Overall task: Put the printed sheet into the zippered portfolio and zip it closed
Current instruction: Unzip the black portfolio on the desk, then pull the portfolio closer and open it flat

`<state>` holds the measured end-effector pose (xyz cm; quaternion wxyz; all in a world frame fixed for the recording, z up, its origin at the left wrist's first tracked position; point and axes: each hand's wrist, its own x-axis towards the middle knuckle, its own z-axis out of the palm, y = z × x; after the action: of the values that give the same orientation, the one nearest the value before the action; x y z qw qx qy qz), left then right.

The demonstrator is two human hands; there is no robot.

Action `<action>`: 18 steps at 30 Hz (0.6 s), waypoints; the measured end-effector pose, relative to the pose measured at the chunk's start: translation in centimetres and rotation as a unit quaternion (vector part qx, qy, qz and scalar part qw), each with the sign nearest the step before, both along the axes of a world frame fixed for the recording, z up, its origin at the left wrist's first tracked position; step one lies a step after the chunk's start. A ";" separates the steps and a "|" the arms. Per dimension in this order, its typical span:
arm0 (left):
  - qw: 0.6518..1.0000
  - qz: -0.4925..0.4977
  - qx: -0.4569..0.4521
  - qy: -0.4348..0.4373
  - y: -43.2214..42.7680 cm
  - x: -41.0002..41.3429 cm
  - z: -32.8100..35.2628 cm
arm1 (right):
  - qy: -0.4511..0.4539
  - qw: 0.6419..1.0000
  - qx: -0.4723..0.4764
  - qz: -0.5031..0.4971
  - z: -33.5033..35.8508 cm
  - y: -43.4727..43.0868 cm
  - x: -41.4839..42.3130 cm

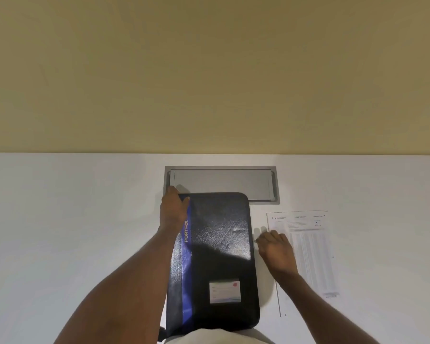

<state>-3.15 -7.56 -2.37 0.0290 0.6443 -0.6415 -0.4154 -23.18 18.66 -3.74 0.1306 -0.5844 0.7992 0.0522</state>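
A black zippered portfolio (221,244) with a blue stripe and a white label lies closed on the white desk, its long side pointing away from me. My left hand (173,209) rests on its far left corner, fingers curled over the edge. To the right of the portfolio lies the printed sheet (313,254), flat on the desk. My right hand (276,247) lies over the sheet's left edge, between sheet and portfolio, with the fingers spread and nothing in them.
A grey metal cable hatch (221,182) is set into the white desk (85,232) just beyond the portfolio. A beige wall (209,70) rises behind the desk's far edge.
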 end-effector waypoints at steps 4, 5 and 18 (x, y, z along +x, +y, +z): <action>0.999 -0.017 -0.031 -0.018 1.5 -0.1 0.9 | -0.026 0.998 0.006 -0.054 0.3 0.1 1.1; 0.998 -0.034 -0.041 -0.024 2.2 -0.1 1.1 | -0.034 0.997 0.003 -0.073 0.5 -0.2 1.3; 0.912 -0.391 -0.114 -0.043 17.4 2.6 -0.1 | -0.071 0.985 0.003 -0.156 2.6 -0.7 2.8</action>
<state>-0.54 9.86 -2.50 -0.0905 0.3515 -0.8857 -0.2895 -20.40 17.93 -1.09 0.1955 -0.4544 0.8690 -0.0079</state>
